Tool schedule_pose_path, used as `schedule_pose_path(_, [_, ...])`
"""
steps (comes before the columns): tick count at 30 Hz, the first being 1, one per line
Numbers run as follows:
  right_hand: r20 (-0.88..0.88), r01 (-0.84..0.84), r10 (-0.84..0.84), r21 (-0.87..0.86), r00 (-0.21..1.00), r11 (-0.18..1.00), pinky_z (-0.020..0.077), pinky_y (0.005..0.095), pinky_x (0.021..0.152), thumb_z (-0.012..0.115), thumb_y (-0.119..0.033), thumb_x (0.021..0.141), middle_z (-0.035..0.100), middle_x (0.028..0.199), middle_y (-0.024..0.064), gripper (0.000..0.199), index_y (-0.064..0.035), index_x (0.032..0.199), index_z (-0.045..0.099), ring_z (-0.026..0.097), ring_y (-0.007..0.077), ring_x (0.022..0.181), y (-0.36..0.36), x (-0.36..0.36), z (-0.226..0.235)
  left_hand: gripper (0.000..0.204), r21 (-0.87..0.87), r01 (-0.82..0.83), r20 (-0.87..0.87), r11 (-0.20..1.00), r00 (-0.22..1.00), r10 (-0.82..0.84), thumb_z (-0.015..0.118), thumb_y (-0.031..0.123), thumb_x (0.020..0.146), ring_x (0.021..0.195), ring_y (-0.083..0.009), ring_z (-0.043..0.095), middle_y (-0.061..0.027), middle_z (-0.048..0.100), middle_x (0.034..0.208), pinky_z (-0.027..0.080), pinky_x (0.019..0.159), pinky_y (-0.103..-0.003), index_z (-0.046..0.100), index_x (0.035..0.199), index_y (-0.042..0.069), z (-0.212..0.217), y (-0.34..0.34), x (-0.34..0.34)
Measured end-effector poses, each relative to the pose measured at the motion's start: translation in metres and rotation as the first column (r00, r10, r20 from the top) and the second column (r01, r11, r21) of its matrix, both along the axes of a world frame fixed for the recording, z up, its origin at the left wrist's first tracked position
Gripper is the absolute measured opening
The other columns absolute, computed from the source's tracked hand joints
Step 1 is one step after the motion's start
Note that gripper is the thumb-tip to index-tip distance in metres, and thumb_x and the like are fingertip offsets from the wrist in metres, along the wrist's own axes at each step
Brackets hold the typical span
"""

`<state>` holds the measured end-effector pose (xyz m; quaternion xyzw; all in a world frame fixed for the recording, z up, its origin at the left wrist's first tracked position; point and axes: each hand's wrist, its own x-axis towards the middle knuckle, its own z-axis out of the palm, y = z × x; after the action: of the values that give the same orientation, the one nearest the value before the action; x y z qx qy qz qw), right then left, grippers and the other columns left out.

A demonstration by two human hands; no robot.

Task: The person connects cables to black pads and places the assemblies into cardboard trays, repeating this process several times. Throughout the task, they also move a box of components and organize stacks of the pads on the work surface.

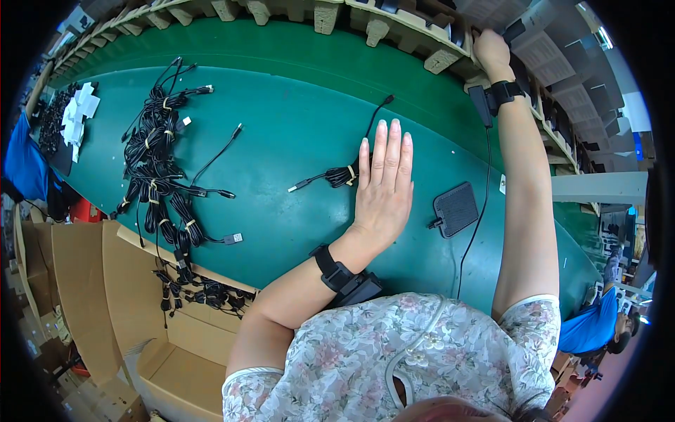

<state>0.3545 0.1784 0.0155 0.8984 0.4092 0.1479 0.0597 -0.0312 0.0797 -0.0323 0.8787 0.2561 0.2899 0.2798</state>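
Observation:
My left hand (383,186) is stretched out flat, palm down, fingers straight. It partly covers a tied bundle of black cable (341,176), whose one plug end points left and another sticks out beyond my fingertips. Whether the palm presses on the cable I cannot tell. Far off at the upper right, my right hand (492,53) reaches to the edge of a moulded cardboard tray (443,60). Its fingers are bent away and mostly hidden, with a dark object (515,29) beside them. A black square mesh-faced device (455,209) lies on the green table (281,232), right of my left hand.
A heap of tied black cables (151,155) hangs over the table's left front edge, above an open cardboard box (169,359) with more cables. White pieces (79,116) lie at the far left. A thin black wire (477,232) runs down from my right wrist strap. People in blue stand at both sides.

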Motion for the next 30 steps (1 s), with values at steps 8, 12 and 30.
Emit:
schedule_pose_path(8, [-0.113,-0.063,0.068,0.049,0.991,0.997,0.0464,0.0427,0.082,0.053,-0.030,0.084,0.063,0.099,0.0180,0.028,-0.0077,0.097,0.064,0.058,0.0359,0.096,-0.021,0.000,-0.004,0.083,-0.042,0.054,0.001,0.998,0.999,-0.054,0.066,0.005,0.070,0.136,-0.0408,0.011,-0.0250,0.013,0.145,0.012,0.109,-0.053,0.019,0.138,-0.005,-0.004,0.000,-0.003])
schedule_pose_path(12, [-0.090,-0.081,0.090,0.096,0.992,0.992,0.0465,0.0431,0.081,0.054,-0.024,0.083,0.062,0.098,0.0188,0.025,-0.0069,0.100,0.061,0.057,0.0368,0.095,-0.014,0.001,-0.005,0.082,-0.057,0.063,-0.009,0.996,0.998,-0.064,0.065,0.004,0.071,0.136,-0.0405,0.011,-0.0252,0.014,0.145,0.012,0.109,-0.053,0.019,0.138,-0.005,-0.007,0.002,0.002])
schedule_pose_path(30, [-0.177,-0.554,0.562,0.099,0.808,0.827,0.0389,0.0401,0.092,0.068,-0.010,0.068,0.054,0.105,0.0117,0.039,-0.0078,0.105,0.056,0.050,0.0300,0.104,-0.168,-0.149,0.017,0.053,0.034,0.065,-0.123,0.997,0.991,-0.060,0.061,0.016,0.077,0.132,-0.0405,0.020,-0.0279,0.029,0.137,0.013,0.108,-0.053,0.044,0.124,-0.003,-0.028,-0.001,0.008])
